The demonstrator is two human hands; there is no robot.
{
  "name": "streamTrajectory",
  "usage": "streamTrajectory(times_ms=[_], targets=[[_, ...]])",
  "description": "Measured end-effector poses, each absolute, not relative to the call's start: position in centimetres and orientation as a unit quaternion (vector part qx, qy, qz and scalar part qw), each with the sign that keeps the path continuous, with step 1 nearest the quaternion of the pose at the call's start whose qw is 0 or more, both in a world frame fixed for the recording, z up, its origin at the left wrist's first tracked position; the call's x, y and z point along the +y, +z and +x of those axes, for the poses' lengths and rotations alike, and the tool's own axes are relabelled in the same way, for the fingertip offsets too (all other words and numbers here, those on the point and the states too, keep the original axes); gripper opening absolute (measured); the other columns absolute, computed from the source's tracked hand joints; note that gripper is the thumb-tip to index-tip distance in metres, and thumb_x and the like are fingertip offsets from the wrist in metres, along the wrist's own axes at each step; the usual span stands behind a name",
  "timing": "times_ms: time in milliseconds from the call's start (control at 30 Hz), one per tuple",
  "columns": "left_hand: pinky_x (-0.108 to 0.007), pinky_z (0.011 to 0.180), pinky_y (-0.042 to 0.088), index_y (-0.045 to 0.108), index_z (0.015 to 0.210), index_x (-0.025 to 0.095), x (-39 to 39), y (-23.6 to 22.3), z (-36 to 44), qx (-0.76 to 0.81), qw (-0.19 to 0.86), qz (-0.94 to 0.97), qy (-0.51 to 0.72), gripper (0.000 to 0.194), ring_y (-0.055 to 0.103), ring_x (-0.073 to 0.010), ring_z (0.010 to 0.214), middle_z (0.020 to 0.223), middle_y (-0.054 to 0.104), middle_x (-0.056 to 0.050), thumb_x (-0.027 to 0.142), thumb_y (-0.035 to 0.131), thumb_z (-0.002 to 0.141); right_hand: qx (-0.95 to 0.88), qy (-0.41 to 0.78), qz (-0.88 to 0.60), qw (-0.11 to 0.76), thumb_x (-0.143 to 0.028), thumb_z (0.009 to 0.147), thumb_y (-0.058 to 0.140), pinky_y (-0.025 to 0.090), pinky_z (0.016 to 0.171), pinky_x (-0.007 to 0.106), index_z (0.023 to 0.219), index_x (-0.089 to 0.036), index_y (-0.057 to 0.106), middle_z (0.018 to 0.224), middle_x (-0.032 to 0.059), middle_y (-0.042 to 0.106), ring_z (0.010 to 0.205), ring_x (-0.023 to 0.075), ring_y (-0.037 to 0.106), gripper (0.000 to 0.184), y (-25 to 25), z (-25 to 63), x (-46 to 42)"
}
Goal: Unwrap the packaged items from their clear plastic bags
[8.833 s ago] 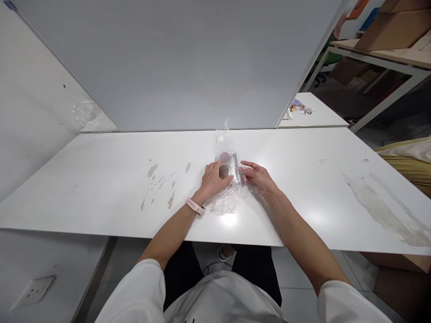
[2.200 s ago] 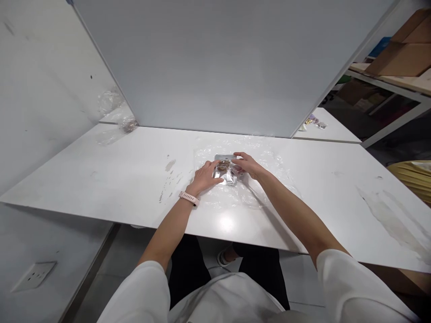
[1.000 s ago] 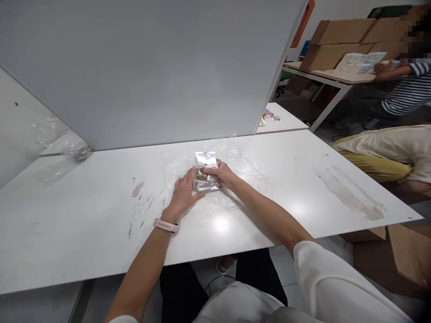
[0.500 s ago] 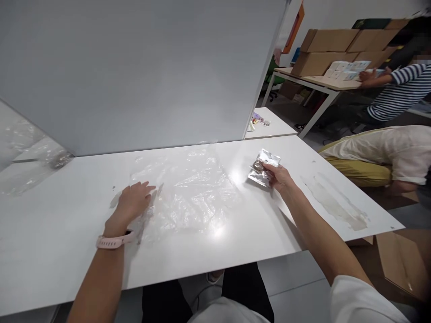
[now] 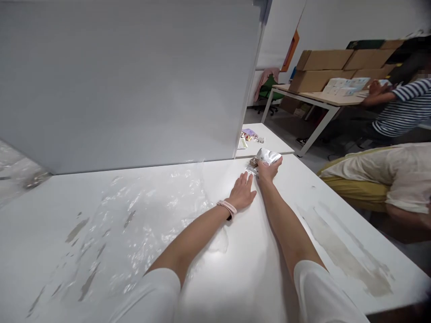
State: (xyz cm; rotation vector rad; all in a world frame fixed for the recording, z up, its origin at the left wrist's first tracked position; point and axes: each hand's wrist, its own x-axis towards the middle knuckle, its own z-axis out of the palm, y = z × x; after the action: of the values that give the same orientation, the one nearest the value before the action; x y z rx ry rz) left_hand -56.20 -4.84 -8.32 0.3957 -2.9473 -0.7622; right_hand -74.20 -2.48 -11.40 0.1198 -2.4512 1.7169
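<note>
From my end I see a white desk (image 5: 235, 278) bearing a rumpled clear sheet (image 5: 151, 202) and, apparently, crumpled plastic (image 5: 33, 180) at far left.

Shiny silver on the foil packet (image 5: 269, 155), brown in its contents (image 5: 253, 162). Pale pink on the wristband (image 5: 226, 206), white on the sleeves (image 5: 158, 287). White across the tabletop (image 5: 232, 287), blotched grey-beige at the worn patches (image 5: 350, 260); colourless in the plastic sheet (image 5: 151, 206), grey over the partition (image 5: 134, 85). Dark-and-white stripes on a co-worker's shirt (image 5: 404, 110), brown on the cardboard boxes (image 5: 325, 59).
</note>
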Motion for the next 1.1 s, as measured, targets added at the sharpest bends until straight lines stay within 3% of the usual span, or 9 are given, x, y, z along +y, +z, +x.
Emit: streamTrajectory(times_ms=[233,367,433,567,633,733,900,1000,1100], targets=[[-0.041,0.128,0.013,0.023,0.157,-0.001,-5.3,-10.9,-63.0,-0.975,0.085,0.135,-0.155,0.065,0.013,-0.0269,0.156,0.167,0.019,-0.018,0.029,0.025,0.099,-0.827,0.556,0.034,0.078,-0.032,0.076,0.060,0.041,0.109,0.049,0.157,-0.006,0.013,0.133,0.0242,0.060,0.127,0.0361,0.057,0.097,-11.4,-81.1,-7.6],[-0.046,0.128,0.012,0.023,0.158,-0.001,-6.3,-10.9,-65.2,-0.968,0.113,0.173,-0.141,0.065,0.011,-0.0276,0.156,0.167,0.019,-0.017,0.029,0.023,0.100,-0.824,0.543,0.165,-0.004,-0.052,0.080,0.064,0.032,0.118,0.047,0.158,-0.011,0.021,0.152,0.0216,0.045,0.142,0.0344,0.043,0.098,-11.7,-82.7,-9.7],[-0.049,0.128,0.008,0.023,0.158,0.000,-6.8,-10.9,-66.0,-0.968,0.126,0.178,-0.127,0.066,0.009,-0.0286,0.157,0.166,0.022,-0.018,0.030,0.025,0.099,-0.809,0.537,0.234,-0.042,-0.062,0.088,0.052,0.027,0.121,0.044,0.159,-0.014,0.021,0.160,0.0176,0.036,0.148,0.0308,0.034,0.092,-11.7,-82.3,-9.3],[-0.052,0.127,-0.007,0.026,0.158,0.004,-7.0,-10.8,-66.5,-0.976,0.156,0.128,-0.085,0.070,0.002,-0.0268,0.157,0.168,0.017,-0.016,0.037,0.037,0.097,-0.808,0.535,0.243,-0.045,-0.063,0.096,0.034,0.016,0.125,0.042,0.162,-0.016,0.017,0.167,0.0116,0.021,0.154,0.0248,0.021,0.083,-11.5,-80.0,-4.7],[-0.053,0.126,-0.011,0.030,0.157,0.005,-6.8,-10.6,-66.1,-0.976,0.168,0.116,-0.079,0.073,-0.001,-0.0261,0.157,0.168,0.012,-0.015,0.044,0.042,0.097,-0.813,0.525,0.241,-0.071,-0.064,0.095,0.036,0.017,0.125,0.042,0.161,-0.017,0.020,0.167,0.0113,0.021,0.154,0.0250,0.023,0.083,-11.2,-78.8,-1.1],[-0.057,0.124,-0.012,0.032,0.156,0.006,-6.2,-10.5,-64.8,-0.974,0.151,0.140,-0.094,0.073,-0.004,-0.0271,0.157,0.168,0.011,-0.017,0.049,0.043,0.097,-0.807,0.505,0.282,-0.117,-0.066,0.094,0.039,0.024,0.124,0.042,0.156,-0.022,0.036,0.164,0.0093,0.031,0.150,0.0246,0.032,0.076,-10.8,-76.8,4.4],[-0.058,0.123,-0.015,0.037,0.152,0.000,-3.8,-10.0,-60.6,-0.975,0.085,0.186,-0.081,0.062,-0.001,-0.0297,0.157,0.166,0.017,-0.021,0.036,0.034,0.102,-0.836,0.440,0.318,-0.087,-0.059,0.094,0.043,0.034,0.118,0.048,0.147,-0.025,0.048,0.156,0.0108,0.045,0.141,0.0272,0.045,0.063,-11.4,-72.7,9.4],[-0.058,0.126,-0.005,0.030,0.155,0.000,-1.7,-8.3,-56.7,-0.979,0.021,0.179,-0.092,0.062,0.008,-0.0305,0.157,0.165,0.021,-0.020,0.033,0.030,0.103,-0.857,0.377,0.350,-0.014,-0.051,0.093,0.042,0.035,0.117,0.053,0.141,-0.018,0.053,0.149,0.0163,0.051,0.139,0.0312,0.045,0.059,-12.6,-69.5,9.5],[-0.055,0.122,0.024,0.042,0.151,0.007,-0.2,-5.0,-50.8,-0.978,-0.097,0.106,-0.148,0.061,0.030,-0.0336,0.150,0.160,0.035,-0.020,0.040,0.041,0.099,-0.859,0.339,0.381,0.044,-0.045,0.095,0.038,0.031,0.118,0.056,0.136,-0.014,0.056,0.143,0.0198,0.055,0.141,0.0331,0.041,0.055,-13.3,-66.0,8.8]])
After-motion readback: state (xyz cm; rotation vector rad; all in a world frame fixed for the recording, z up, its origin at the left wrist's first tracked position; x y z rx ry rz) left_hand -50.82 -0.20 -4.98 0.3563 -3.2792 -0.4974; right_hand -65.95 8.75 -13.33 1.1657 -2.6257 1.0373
